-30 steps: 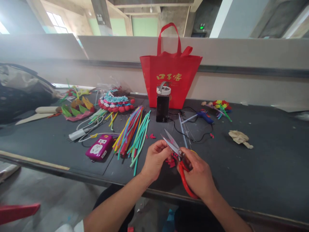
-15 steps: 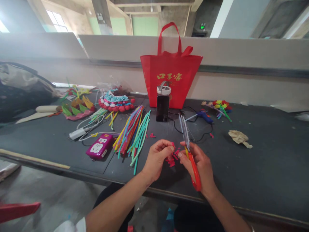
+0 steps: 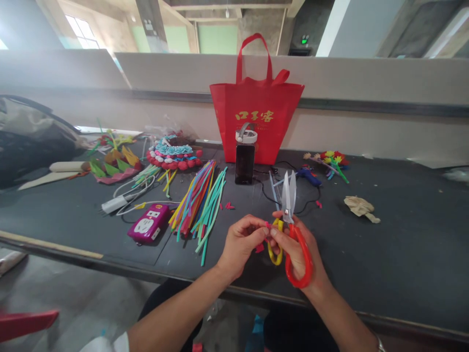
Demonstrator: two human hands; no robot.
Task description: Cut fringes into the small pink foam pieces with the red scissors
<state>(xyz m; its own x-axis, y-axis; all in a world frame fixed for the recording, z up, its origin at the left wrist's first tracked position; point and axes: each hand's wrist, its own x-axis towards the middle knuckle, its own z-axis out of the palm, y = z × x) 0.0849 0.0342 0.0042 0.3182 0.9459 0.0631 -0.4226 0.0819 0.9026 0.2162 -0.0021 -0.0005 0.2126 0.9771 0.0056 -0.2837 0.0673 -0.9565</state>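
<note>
My left hand (image 3: pixel 240 244) pinches a small pink piece (image 3: pixel 267 225) between thumb and fingertips. The thumb of my right hand (image 3: pixel 306 249) meets the same piece from the other side. Held in that right hand are scissors (image 3: pixel 289 200) with one red and one yellow handle, their blades slightly apart and pointing away from me. Below the fingers, pink scraps (image 3: pixel 259 248) lie on the dark table, partly hidden by my hands. More pink bits (image 3: pixel 229 206) rest beyond my left hand.
Left of my hands lie colourful craft stems (image 3: pixel 198 200) and a purple power socket (image 3: pixel 149 224). A phone (image 3: pixel 245 164) leans before a red bag (image 3: pixel 256 98). Farther right are a blue glue gun (image 3: pixel 309 176), stem flowers (image 3: pixel 333 161) and a crumpled beige cloth (image 3: pixel 361 208).
The scissors have turned in my right hand, so their blades and both handles now show broadly. My right thumb and fingers have moved left to meet the left fingertips at the pink piece.
</note>
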